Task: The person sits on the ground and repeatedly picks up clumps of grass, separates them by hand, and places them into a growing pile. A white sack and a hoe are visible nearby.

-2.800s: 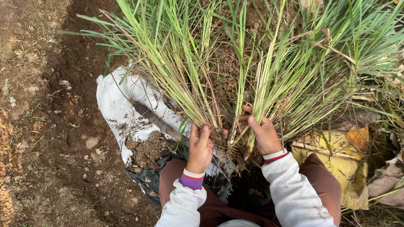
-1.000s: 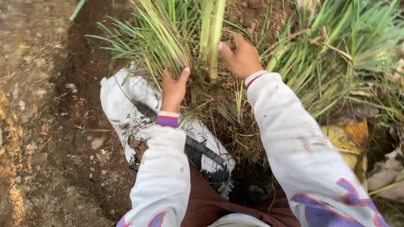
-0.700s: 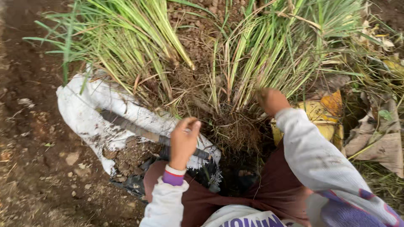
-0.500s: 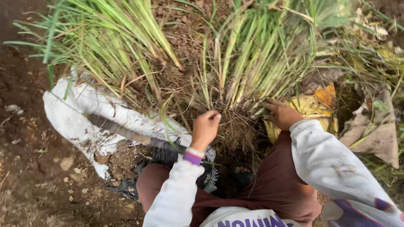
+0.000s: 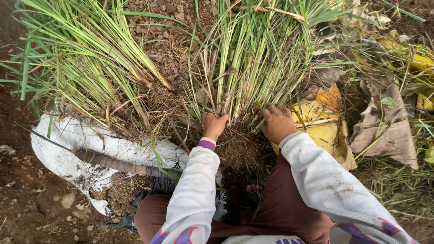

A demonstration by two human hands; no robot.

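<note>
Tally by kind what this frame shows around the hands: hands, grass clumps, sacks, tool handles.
Hands at the clump base: 2, the left hand and the right hand
Grass clumps: 2, the left clump and the held clump
White sack: 1
Long tool handle lying on the sack: 1
Total: 6

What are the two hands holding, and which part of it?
Both hands grasp the tall grass clump low at its base, by the roots: left hand on the left side, right hand on the right.
</note>
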